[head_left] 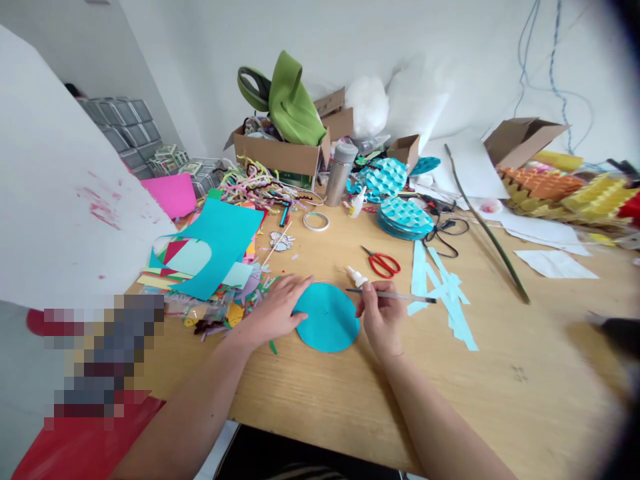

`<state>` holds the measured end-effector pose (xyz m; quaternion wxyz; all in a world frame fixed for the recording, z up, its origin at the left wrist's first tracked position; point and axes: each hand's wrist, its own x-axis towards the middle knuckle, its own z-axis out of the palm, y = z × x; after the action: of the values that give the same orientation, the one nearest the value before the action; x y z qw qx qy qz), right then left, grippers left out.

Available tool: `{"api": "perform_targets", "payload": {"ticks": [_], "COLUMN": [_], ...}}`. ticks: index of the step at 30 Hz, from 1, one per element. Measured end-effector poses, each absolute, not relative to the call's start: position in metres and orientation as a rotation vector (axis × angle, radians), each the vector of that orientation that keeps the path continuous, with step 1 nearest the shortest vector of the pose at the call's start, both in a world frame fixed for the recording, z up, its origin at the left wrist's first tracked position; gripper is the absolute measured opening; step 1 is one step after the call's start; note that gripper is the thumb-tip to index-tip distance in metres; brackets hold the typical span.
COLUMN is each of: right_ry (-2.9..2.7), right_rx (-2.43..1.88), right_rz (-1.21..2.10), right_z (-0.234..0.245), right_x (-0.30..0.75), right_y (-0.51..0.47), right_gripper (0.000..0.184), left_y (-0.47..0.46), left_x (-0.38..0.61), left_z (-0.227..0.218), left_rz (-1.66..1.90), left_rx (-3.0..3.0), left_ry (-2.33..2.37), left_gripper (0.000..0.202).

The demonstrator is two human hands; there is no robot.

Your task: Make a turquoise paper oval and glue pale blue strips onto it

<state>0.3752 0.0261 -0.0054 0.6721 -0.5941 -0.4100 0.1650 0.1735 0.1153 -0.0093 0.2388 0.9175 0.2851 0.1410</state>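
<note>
Our bare forearms [440,413] come in from the bottom edge of the view, angled toward each other over the wooden table [300,387]. Between them, flat on the wood near the front edge, lies a blue paper disc [327,327], with a few small dark marks around its middle.

We keep our two hands apart, one on either side of it. Our left hand [275,310] is spread palm down, its fingers reaching forward and to the right; the thumb stands away from them, its tip at the disc's left edge. Our right hand [384,320] is curled, with thumb and forefinger pinching a thin grey stick [413,297] (a brush or a pen, we cannot tell which). That stick runs nearly level across our view, its dark end out to the right and its narrow tip by the disc's upper right rim; whether the tip touches the paper we cannot tell.

Just beyond our right hand we see a small white bottle [357,276] lying on its side and, behind that, red-handled scissors [383,265]. Pale blue strips [453,307] lie crossed to the right.
</note>
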Motion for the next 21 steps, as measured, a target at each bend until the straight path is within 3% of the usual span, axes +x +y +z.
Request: {"api": "perform_targets", "payload": {"ticks": [6,21], "right_ry": [-1.168,-1.419], "right_rx": [-1.440,-1.625], "right_rz": [0.646,0.600], "right_z": [-0.018,-0.021], "right_x": [0.373,0.370], "right_y": [0.024,0.025], "right_gripper": [0.027,0.025], "left_y": [0.111,0.112], "left_x": [0.176,0.177], "left_z": [-0.005,-0.007], "left_rz": [0.315,0.298], "left_rx": [2.545,2.536], "left_ry": [0.696,0.703], "left_gripper": [0.090,0.091]}}
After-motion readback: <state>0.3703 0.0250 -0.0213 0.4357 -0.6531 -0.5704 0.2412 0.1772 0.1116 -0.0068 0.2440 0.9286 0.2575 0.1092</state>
